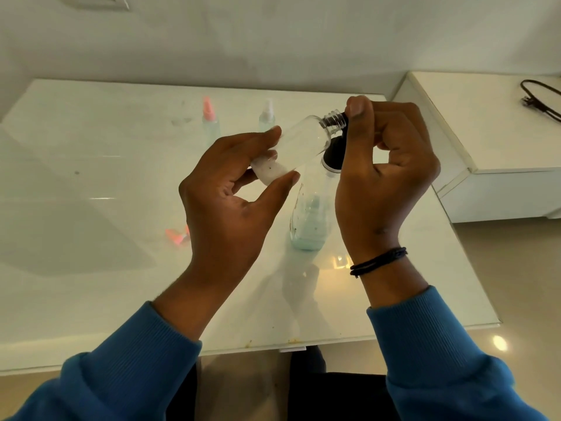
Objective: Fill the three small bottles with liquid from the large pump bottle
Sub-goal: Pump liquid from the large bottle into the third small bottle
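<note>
White glossy table (pixel 91 165) against pale wall; low cabinet (pixel 485 123) right. Left hand (pixel 230 189) grips small bottle (pixel 303 141); right hand (pixel 382 165) pinches pump nozzle (pixel 340 138).

Small clear btl (pixel 303 141) w/o cap, tilted, threaded neck up-right against the black pump nozzle (pixel 342 115); a bit of whitish liquid sits at its low end. Large pump bottle (pixel 309 214) stands upright on the table, clear, pale blue liquid low in it, black collar. Pink-capped btl (pixel 210 124) and white-capped btl (pixel 267 118) stand upright at the back, side by side.
</note>
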Demonstrator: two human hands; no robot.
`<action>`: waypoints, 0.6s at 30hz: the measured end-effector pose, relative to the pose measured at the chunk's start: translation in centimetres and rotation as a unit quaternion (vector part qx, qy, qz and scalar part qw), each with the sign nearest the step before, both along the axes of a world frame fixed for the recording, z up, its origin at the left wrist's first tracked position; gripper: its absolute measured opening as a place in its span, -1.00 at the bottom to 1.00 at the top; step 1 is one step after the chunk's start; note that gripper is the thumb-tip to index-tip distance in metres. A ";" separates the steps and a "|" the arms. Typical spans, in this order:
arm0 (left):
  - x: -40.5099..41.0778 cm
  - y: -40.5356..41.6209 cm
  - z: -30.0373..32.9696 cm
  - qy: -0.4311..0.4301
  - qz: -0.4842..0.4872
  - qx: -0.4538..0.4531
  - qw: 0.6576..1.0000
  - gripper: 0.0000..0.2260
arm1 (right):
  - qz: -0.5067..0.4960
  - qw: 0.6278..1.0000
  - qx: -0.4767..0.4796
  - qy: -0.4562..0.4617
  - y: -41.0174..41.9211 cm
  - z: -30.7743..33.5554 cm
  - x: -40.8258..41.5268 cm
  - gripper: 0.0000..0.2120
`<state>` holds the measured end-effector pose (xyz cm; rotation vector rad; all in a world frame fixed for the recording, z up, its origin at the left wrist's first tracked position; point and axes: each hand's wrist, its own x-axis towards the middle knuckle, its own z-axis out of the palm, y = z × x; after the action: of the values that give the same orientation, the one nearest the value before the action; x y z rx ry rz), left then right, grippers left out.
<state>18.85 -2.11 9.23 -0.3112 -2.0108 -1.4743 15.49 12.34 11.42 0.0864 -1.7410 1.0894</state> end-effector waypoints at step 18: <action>-0.1 0.1 -0.2 -0.011 -0.007 0.008 1.000 -0.61 | 0.002 1.000 0.009 0.005 0.0 0.3 -0.1 -0.75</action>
<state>18.79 -2.00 9.04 -0.3035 -2.0170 -1.5070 15.44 12.35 11.75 0.1062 -1.7426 1.0731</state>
